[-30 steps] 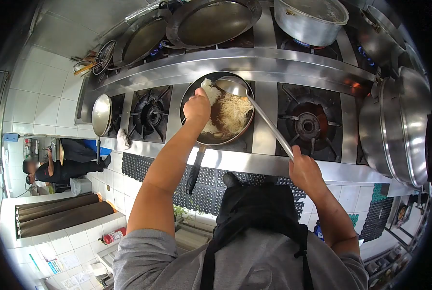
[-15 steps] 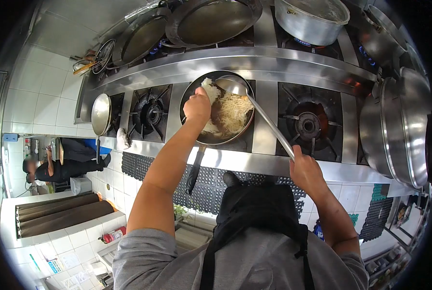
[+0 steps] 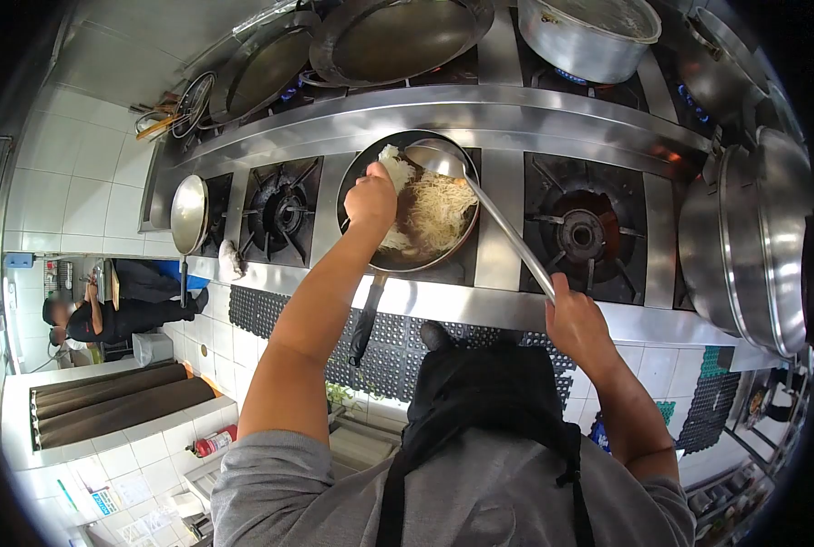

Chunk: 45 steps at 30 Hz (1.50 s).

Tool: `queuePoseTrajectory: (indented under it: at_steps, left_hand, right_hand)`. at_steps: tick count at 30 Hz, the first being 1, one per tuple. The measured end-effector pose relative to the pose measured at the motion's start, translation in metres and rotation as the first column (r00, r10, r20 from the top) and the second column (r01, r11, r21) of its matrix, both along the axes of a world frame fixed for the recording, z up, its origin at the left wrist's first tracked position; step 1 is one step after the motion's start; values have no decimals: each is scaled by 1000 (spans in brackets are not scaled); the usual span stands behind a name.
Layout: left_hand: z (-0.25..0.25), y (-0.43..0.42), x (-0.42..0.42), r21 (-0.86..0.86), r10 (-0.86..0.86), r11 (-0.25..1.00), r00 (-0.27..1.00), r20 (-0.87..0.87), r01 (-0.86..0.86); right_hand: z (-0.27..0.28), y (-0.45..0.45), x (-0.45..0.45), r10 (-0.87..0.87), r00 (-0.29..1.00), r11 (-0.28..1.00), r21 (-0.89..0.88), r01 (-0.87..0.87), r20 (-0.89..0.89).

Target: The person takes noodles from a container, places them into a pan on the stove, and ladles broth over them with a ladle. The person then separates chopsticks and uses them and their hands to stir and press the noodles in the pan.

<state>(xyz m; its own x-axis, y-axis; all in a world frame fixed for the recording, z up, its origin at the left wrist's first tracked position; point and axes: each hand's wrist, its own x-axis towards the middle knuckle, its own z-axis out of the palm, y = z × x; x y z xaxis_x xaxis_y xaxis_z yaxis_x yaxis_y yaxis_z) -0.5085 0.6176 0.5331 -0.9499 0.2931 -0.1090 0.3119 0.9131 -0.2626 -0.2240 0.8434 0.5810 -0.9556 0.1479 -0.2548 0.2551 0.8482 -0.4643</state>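
Observation:
My left hand (image 3: 370,198) is closed on a pale, stringy clump of noodles (image 3: 395,166) above the left side of a frying pan (image 3: 355,178). More thin, pale noodles (image 3: 441,211) lie in brown liquid in the pan, mostly on its right side. In my right hand (image 3: 575,314) is the end of a long-handled steel ladle (image 3: 509,230). Its bowl rests at the pan's far side, close to the held clump. The pan sits on the stove with its black handle (image 3: 365,324) pointing toward me.
Gas burners (image 3: 582,228) flank the pan. Behind stand large woks (image 3: 398,41) and an aluminium pot (image 3: 589,41) over blue flames. Big steel bowls (image 3: 744,242) are stacked at right. A small pan (image 3: 190,214) lies left. Another person (image 3: 106,310) stands farther left.
My hands, the clump and the ladle stay almost in place, with only tiny shifts. The distant person's arms have moved slightly.

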Motion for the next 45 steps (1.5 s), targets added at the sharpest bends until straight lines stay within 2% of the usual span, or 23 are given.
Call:
queuePoseTrajectory:
  at_steps: [7,12,15,16,17,19,20,23,25,27,29,30,32,34,36,38,39,40,41,42,45]
  left_hand:
    - [2,2,3,25,-1,1000,1000,2,1]
    - [7,15,8,18,-62,998,998,22,62]
    - [16,23,16,132,-93,987,995,41,87]
    - [23,27,20,108,-65,993,988,143,49]
    - [29,27,26,123,-58,992,990,131,42]
    - [38,26,33,189,-111,980,959,259,63]
    - [30,26,33,236,-81,972,938,338,-1]
    - [29,32,50,316,-109,948,912,396,-24]
    - [18,39,52,356,-108,933,902,419,-54]
    - [-3,31,44,397,-106,913,892,440,-88]
    - [-30,21,34,531,-248,845,832,496,-64]
    - [8,4,48,600,-181,780,855,487,-177]
    - [-8,-50,41,773,-278,625,896,347,-106]
    - [-2,-102,64,925,-97,293,954,283,-244]
    - [14,-145,100,865,100,392,949,298,-313]
    - [-21,-176,123,699,-16,416,764,645,-582]
    - [-9,-171,144,559,-144,255,541,829,-789]
    - [13,-158,160,423,-317,162,359,878,-892]
    - [8,-143,174,333,-343,8,310,887,-943]
    - [5,-131,184,321,-333,-41,315,888,-946]
    - [0,-92,207,461,-276,-70,461,843,-885]
  right_hand:
    - [3,-1,0,-6,1000,1000,22,5,29]
    - [14,1,0,-55,998,997,-55,54,-5]
    - [31,3,1,-80,996,993,-92,76,-47]
    - [38,5,0,-69,996,995,-76,64,-61]
    - [45,8,-1,-103,994,990,-101,100,-28]
    - [59,12,-2,-136,991,984,-115,134,-10]
    - [66,15,-2,-128,992,986,-114,125,-22]
    - [88,19,0,-96,992,994,-68,91,-80]
    - [101,17,2,-75,996,997,24,76,-45]
    - [103,15,6,-42,999,999,25,42,-25]
    - [102,11,15,-22,1000,999,44,21,22]
    - [94,10,21,-8,1000,996,88,7,18]
    - [79,5,33,54,998,977,206,-59,33]
    - [65,-2,41,120,989,932,333,-142,86]
    - [67,-12,44,178,979,896,393,-205,103]
    - [66,-20,43,251,955,836,462,-296,159]
    - [64,-23,40,250,954,835,463,-298,163]
    - [62,-24,33,218,958,850,447,-280,186]
    - [58,-26,29,185,960,864,431,-260,210]
    - [53,-27,26,188,959,860,436,-264,211]
    - [34,-32,11,156,950,871,416,-260,269]
